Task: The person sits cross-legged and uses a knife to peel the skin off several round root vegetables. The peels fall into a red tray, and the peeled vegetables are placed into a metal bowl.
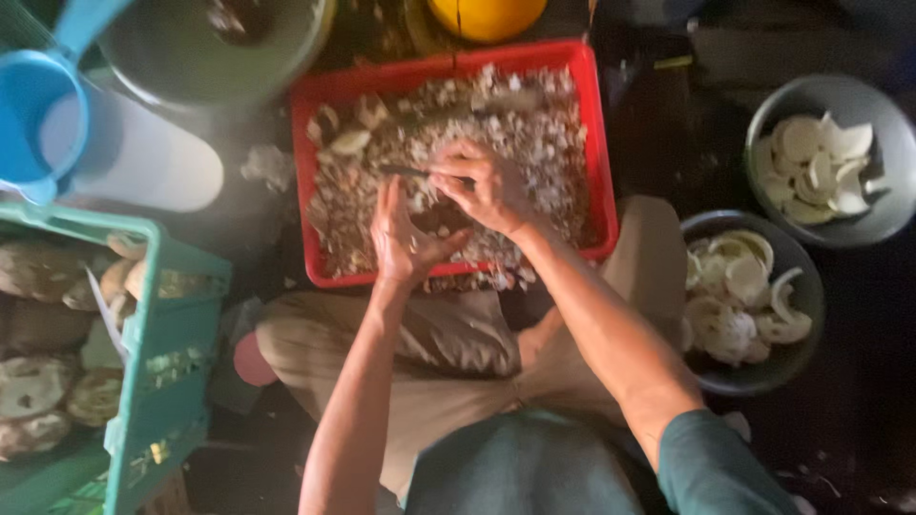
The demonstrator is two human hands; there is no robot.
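Over red tray (599, 143) of peelings, right hand (482, 186) pinching knife (405, 172), left hand (405, 238) spread, grey bowls (892, 205) of white slices beside.

The dark floor (658, 143) carries a red tray (596, 143), two grey bowls (892, 215) and a green crate (167, 381).

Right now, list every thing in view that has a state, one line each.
left hand: open, palm up, over the red tray
right hand: closed on a thin dark tool
thin dark tool: held level
red tray: full of peelings
upper grey bowl: holds white slices
lower grey bowl: holds white slices
green crate: holds brown husked pieces
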